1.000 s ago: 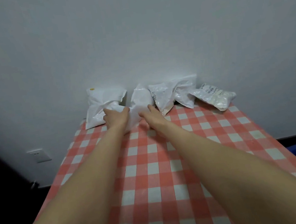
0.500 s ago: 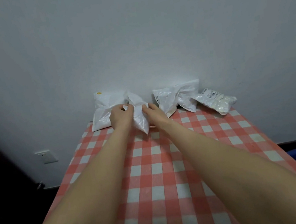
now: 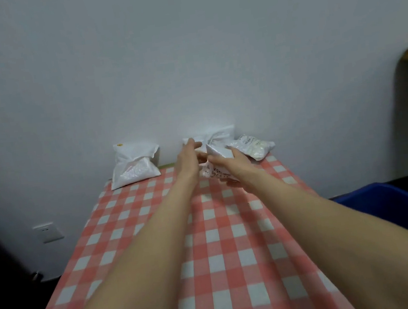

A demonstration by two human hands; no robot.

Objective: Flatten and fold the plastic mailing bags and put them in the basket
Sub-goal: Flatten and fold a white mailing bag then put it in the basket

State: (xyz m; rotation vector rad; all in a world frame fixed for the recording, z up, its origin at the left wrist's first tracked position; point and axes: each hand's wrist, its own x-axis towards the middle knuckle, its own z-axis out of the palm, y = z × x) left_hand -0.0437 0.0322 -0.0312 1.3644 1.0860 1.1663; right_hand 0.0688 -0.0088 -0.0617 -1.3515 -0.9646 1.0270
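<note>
Gripping mailing bag [image 3: 219, 152] — right hand [image 3: 233, 166] fingers [image 3: 236, 153] around it.

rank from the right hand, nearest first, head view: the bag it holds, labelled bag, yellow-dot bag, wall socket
1. Held bag: gripped by the right hand.
2. Labelled bag: just to its right.
3. Yellow-dot bag: far left of the row.
4. Wall socket: lower down, farther left again.

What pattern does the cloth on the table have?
The tablecloth has red and white checks, seen best in the head view.
</note>
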